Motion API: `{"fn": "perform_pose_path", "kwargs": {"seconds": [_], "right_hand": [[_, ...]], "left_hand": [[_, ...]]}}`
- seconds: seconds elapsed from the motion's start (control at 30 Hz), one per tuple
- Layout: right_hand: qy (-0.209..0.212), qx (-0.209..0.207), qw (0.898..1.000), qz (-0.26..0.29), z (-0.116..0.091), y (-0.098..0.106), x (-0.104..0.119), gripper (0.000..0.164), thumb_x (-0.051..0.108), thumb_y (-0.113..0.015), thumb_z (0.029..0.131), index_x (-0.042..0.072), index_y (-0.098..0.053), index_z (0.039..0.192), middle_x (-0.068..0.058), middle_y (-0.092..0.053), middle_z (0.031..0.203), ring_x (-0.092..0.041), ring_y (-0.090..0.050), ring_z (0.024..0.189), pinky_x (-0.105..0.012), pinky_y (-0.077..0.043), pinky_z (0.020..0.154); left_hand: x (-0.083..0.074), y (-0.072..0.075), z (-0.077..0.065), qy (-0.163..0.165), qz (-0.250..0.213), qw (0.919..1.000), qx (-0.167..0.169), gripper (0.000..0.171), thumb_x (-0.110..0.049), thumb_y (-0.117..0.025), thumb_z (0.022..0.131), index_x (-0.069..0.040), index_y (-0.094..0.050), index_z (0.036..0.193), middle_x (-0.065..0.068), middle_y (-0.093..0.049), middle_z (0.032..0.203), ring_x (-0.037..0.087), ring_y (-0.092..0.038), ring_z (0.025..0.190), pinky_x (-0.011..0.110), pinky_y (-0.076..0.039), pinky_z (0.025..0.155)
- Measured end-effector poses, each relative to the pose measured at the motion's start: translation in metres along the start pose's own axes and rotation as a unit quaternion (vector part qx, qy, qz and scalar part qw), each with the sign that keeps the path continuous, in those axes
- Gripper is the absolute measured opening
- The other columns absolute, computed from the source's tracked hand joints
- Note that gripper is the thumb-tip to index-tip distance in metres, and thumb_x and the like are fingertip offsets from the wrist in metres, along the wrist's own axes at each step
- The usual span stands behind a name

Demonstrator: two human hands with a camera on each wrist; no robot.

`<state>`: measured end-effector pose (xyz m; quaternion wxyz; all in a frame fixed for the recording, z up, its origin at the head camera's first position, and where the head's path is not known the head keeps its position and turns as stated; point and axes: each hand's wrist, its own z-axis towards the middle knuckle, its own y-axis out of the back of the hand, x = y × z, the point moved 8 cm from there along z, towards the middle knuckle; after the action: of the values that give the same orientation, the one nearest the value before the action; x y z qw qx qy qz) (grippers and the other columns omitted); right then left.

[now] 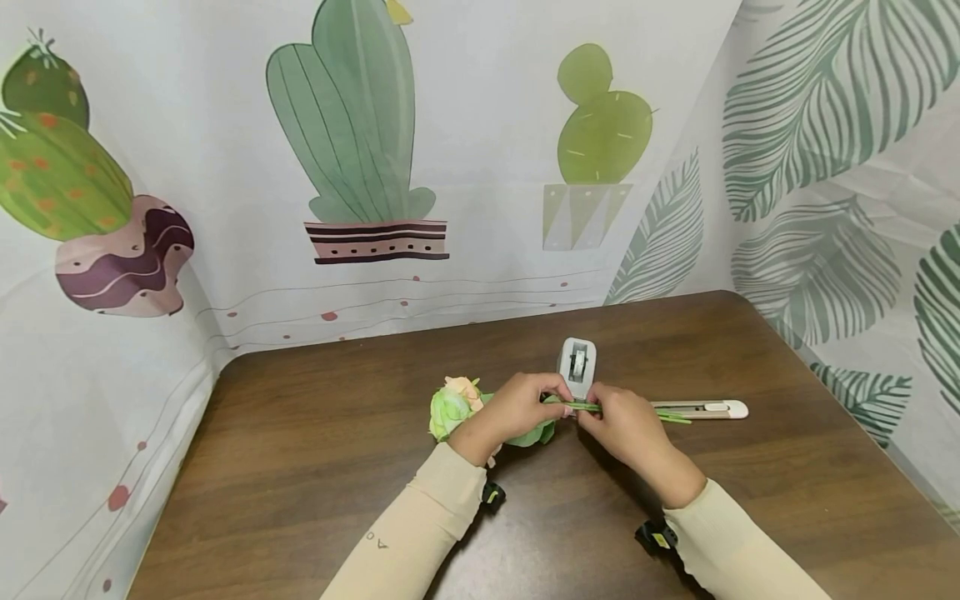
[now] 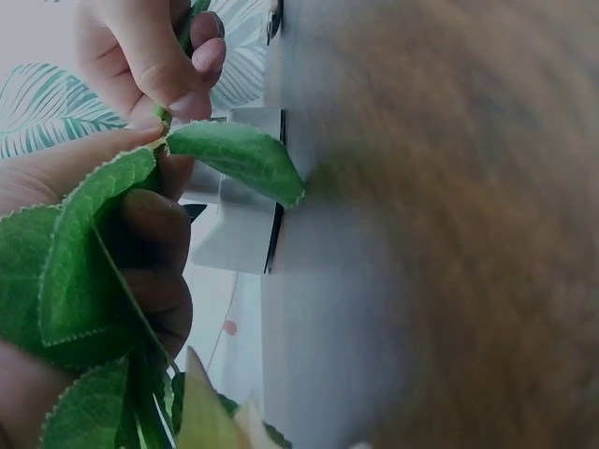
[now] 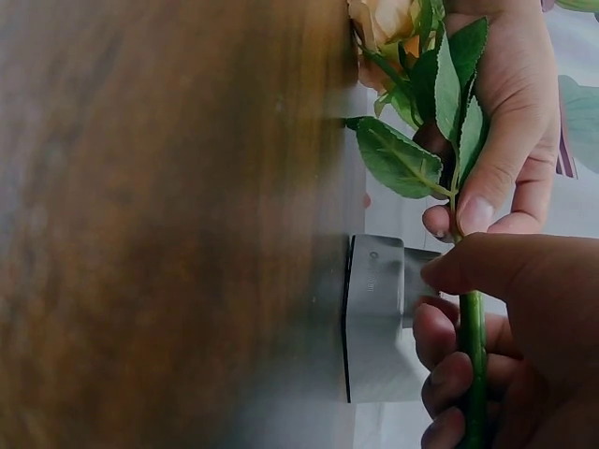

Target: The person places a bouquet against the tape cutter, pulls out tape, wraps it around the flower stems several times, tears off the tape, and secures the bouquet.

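Note:
Artificial flowers with pale green and peach heads (image 1: 450, 410) lie to the left, partly behind my left forearm. My left hand (image 1: 521, 408) grips their green stems (image 3: 474, 365) just below the leaves (image 2: 94, 253). Close beside it, my right hand (image 1: 628, 423) holds the same stems farther down, thumb and fingers curled round them. The two hands almost meet in the right wrist view, where a peach flower (image 3: 384, 23) shows at the top. Cut ends (image 1: 678, 417) stick out to the right of my right hand. A grey-white tape dispenser (image 1: 577, 371) stands just beyond both hands.
A utility knife (image 1: 723, 408) with a white end lies right of the hands, its left part hidden behind the stems and right hand. The brown wooden table (image 1: 315, 433) meets a hanging cloth (image 1: 495, 167) printed with cacti and leaves at its back edge.

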<state>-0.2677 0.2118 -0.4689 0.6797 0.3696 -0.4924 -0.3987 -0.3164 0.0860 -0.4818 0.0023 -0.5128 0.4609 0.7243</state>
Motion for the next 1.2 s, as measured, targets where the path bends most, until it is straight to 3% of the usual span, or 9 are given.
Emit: {"fn": "perform_pose_path", "kwargs": {"seconds": [0.17,0.47,0.9,1.03,1.2], "right_hand": [[0.012,0.002,1.000,-0.001,-0.001,0.001,0.002,0.030,0.018,-0.075,0.087,0.017,-0.053,0.066,0.006,-0.040,0.058,-0.009,-0.036,0.051,-0.025,-0.027,0.049],[0.016,-0.012,1.000,0.008,-0.002,0.005,0.004,0.030,0.016,-0.074,0.087,0.017,-0.052,0.066,0.006,-0.041,0.061,-0.009,-0.036,0.052,-0.024,-0.026,0.050],[0.033,-0.054,0.998,0.009,-0.001,0.009,0.004,0.024,0.017,-0.075,0.087,0.016,-0.058,0.071,0.003,-0.049,0.064,-0.009,-0.040,0.058,-0.025,-0.031,0.054],[0.028,-0.034,0.999,0.020,-0.001,0.008,0.003,0.022,0.018,-0.075,0.087,0.014,-0.058,0.074,0.001,-0.051,0.066,-0.009,-0.040,0.059,-0.025,-0.031,0.055],[0.011,0.036,0.997,0.070,-0.001,0.004,-0.001,0.014,0.019,-0.070,0.092,0.012,-0.061,0.084,-0.001,-0.054,0.074,-0.011,-0.043,0.063,-0.025,-0.035,0.057]], "left_hand": [[-0.002,0.002,-0.001,0.000,0.000,1.0000,-0.003,0.005,-0.022,-0.074,0.093,-0.025,-0.070,0.095,-0.006,-0.077,0.104,0.004,-0.063,0.091,0.022,-0.048,0.080],[-0.004,0.004,-0.001,-0.003,0.006,0.9999,-0.008,0.004,-0.024,-0.073,0.094,-0.025,-0.070,0.096,-0.007,-0.077,0.105,0.003,-0.061,0.088,0.021,-0.048,0.078],[-0.011,0.009,-0.002,-0.024,0.069,0.9968,-0.030,0.005,-0.025,-0.072,0.095,-0.025,-0.070,0.100,-0.004,-0.076,0.102,0.006,-0.051,0.069,0.021,-0.044,0.070],[-0.014,0.009,-0.003,-0.035,0.088,0.9949,-0.035,0.006,-0.025,-0.072,0.095,-0.024,-0.070,0.101,-0.003,-0.076,0.101,0.007,-0.050,0.067,0.022,-0.044,0.069],[-0.017,0.010,-0.003,-0.046,0.122,0.9910,-0.033,0.006,-0.025,-0.070,0.096,-0.024,-0.070,0.102,-0.004,-0.075,0.099,0.007,-0.049,0.065,0.022,-0.043,0.067]]}}
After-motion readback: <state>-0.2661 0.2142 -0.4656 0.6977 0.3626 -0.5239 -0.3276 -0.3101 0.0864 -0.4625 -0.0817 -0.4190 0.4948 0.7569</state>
